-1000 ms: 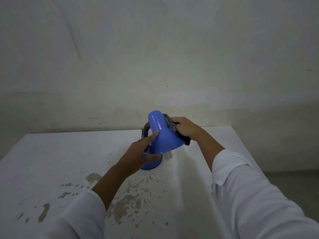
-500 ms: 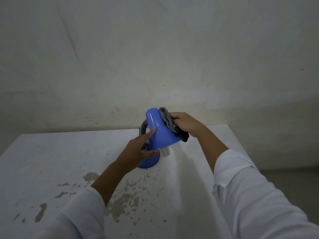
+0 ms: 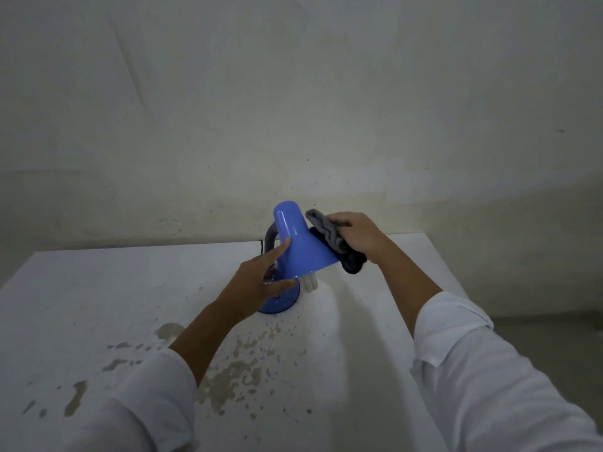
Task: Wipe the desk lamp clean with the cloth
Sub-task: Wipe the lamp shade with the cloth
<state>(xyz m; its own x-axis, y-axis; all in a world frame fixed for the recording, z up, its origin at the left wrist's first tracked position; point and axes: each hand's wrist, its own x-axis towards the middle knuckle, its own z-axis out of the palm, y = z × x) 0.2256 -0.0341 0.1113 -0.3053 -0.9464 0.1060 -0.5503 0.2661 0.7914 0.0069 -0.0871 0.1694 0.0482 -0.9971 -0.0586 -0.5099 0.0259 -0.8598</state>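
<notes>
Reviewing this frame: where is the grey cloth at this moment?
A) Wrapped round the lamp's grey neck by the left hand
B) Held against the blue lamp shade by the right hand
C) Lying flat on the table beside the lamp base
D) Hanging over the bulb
B: the right hand grips the grey cloth against the outside of the blue shade, while the left hand touches the shade's other side with straight fingers.

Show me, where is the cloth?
In the head view, the grey cloth sits just right of centre, gripped by the right hand against the right side of the blue lamp shade.
</notes>
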